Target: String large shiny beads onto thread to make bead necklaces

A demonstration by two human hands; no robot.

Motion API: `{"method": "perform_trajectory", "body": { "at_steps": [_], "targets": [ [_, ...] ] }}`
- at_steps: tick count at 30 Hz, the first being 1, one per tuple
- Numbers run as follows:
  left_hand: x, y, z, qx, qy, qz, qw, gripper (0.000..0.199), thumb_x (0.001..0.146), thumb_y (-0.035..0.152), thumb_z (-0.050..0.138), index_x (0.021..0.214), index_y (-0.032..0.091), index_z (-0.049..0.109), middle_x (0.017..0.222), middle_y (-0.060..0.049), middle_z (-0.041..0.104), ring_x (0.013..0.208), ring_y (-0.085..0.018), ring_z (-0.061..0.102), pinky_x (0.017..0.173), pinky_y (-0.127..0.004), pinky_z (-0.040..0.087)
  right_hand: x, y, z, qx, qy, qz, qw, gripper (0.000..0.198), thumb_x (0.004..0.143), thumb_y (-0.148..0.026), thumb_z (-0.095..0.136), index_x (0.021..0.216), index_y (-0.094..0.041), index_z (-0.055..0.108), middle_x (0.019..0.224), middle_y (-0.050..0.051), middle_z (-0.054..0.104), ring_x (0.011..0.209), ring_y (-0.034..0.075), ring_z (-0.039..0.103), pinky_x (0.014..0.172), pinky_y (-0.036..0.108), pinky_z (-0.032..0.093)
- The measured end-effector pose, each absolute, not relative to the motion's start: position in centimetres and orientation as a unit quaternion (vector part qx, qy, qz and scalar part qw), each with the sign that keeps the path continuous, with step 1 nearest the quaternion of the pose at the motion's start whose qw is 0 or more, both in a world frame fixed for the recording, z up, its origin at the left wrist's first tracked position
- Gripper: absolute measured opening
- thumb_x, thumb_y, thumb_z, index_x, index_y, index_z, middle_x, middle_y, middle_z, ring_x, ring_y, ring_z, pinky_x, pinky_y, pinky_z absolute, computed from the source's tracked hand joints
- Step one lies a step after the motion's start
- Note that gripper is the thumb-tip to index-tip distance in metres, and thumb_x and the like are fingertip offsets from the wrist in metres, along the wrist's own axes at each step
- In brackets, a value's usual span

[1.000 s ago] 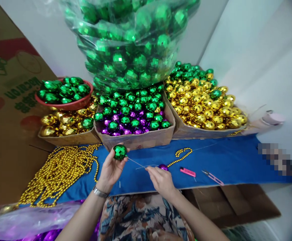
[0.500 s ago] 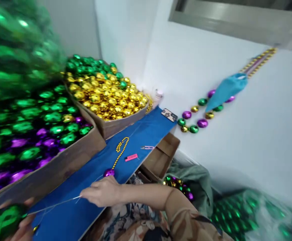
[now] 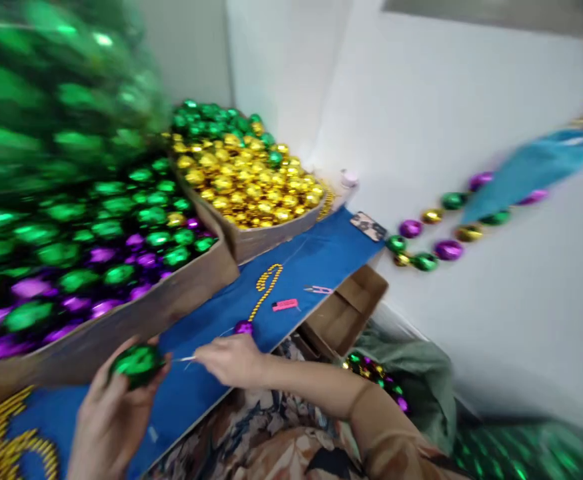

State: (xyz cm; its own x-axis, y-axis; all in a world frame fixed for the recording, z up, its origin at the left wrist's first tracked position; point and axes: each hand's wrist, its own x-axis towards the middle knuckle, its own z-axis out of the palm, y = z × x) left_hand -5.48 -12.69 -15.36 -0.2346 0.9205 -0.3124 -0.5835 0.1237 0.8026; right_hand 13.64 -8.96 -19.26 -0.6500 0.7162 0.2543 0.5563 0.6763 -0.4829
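Note:
My left hand [image 3: 114,400] is wrapped round a shiny green ball bead [image 3: 139,365], low and left of centre. A thin pale strand [image 3: 185,359], string or needle, spans the short gap between this bead and my right hand [image 3: 234,360]. The fingers of that hand are pinched on the strand. Just beyond its knuckles, a purple ball bead [image 3: 243,327] rests on the blue tabletop [image 3: 211,313]. A chain of small gold beads [image 3: 266,293] runs from the purple bead up the table.
Boxes of green and purple balls [image 3: 79,280] and gold balls [image 3: 251,180] line the far side. A pink lighter [image 3: 285,305], snips [image 3: 319,289] and a phone [image 3: 368,227] lie rightward. Gold bead strands [image 3: 6,433] lie lower left; a finished-looking necklace [image 3: 449,250] hangs on the wall.
My left hand has come rightward with the green bead, closer to my right hand, and the strand showing between them is much shorter. The view has shifted, bringing gold strands into sight lower left.

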Motion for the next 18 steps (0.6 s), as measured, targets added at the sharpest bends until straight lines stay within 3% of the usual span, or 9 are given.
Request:
{"method": "perform_trajectory", "body": {
  "at_steps": [2,4,12,18],
  "targets": [
    [-4.6,-12.9,-14.6,0.176,0.462,0.630,0.599,0.057,0.064,0.038,0.082,0.115,0.022,0.064,0.110,-0.007,0.071,0.088,-0.023,0.070,0.074,-0.029,0.061,14.1,-9.2,-19.1,-0.311,-0.871,0.246,0.289,0.029,0.098,-0.021,0.037,0.105,-0.021,0.066,0.101,0.002,0.073,0.092,0.012,0.068,0.078,0.020,0.050],
    [-4.5,-12.8,-14.3,0.176,0.448,0.636,0.604,0.057,0.065,0.036,0.082,0.117,0.022,0.063,0.111,-0.009,0.070,0.087,-0.023,0.071,0.071,-0.028,0.060,14.3,-8.9,-19.3,-0.306,-0.846,0.292,0.326,0.031,0.099,-0.022,0.035,0.105,-0.020,0.066,0.100,0.004,0.073,0.092,0.013,0.068,0.082,0.022,0.050],
    [-5.4,-13.6,-14.8,0.224,0.444,0.659,0.564,0.054,0.072,0.032,0.079,0.121,0.022,0.059,0.116,-0.012,0.067,0.087,-0.023,0.070,0.072,-0.031,0.060,13.4,-9.4,-19.8,-0.340,-0.873,0.228,0.265,0.028,0.098,-0.026,0.040,0.107,-0.023,0.067,0.083,0.004,0.071,0.074,0.014,0.065,0.071,0.021,0.049],
    [-5.0,-14.0,-15.1,0.221,0.438,0.648,0.582,0.053,0.072,0.033,0.078,0.120,0.024,0.058,0.116,-0.012,0.065,0.090,-0.023,0.069,0.072,-0.030,0.058,13.7,-9.5,-19.9,-0.327,-0.831,0.335,0.301,0.030,0.100,-0.024,0.036,0.106,-0.021,0.065,0.095,0.003,0.072,0.084,0.014,0.067,0.075,0.022,0.050]
  ]
}}
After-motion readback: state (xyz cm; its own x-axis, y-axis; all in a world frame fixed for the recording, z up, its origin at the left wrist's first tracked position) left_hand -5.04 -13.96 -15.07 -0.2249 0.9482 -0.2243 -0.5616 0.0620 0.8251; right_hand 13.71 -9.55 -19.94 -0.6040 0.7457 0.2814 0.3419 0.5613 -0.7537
